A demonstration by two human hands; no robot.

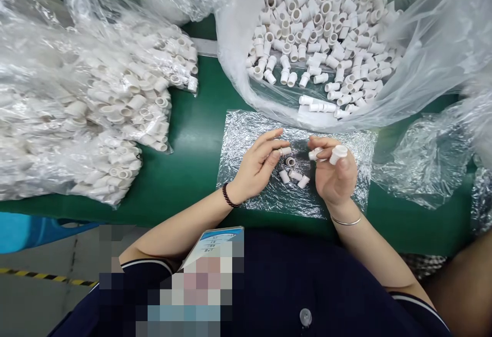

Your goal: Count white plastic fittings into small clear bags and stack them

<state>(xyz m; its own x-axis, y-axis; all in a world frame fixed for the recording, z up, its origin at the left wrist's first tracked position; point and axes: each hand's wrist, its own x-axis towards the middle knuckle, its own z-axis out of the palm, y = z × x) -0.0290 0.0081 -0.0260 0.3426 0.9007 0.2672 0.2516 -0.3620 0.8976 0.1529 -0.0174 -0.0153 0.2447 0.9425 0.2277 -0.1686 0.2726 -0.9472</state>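
A clear crinkled plastic bag (pixel 265 196) lies flat on the green table, with several white pipe fittings (pixel 295 175) on it. My left hand (pixel 257 165), a dark beaded bracelet at its wrist, pinches a small white fitting (pixel 285 151) between thumb and fingers. On the right, my right hand (pixel 336 175) is palm up with curled fingers. It holds a white fitting (pixel 339 154) near the thumb, and another one (pixel 315 153) shows at its fingertips. The loose fittings lie between my two hands.
A large open plastic bag (pixel 238 65) full of white fittings lies beyond my hands. Filled clear bags (pixel 115 106) are piled at the left. Crumpled empty plastic (pixel 426 158) sits at the right. Part of another person's arm (pixel 461 286) shows at the lower right.
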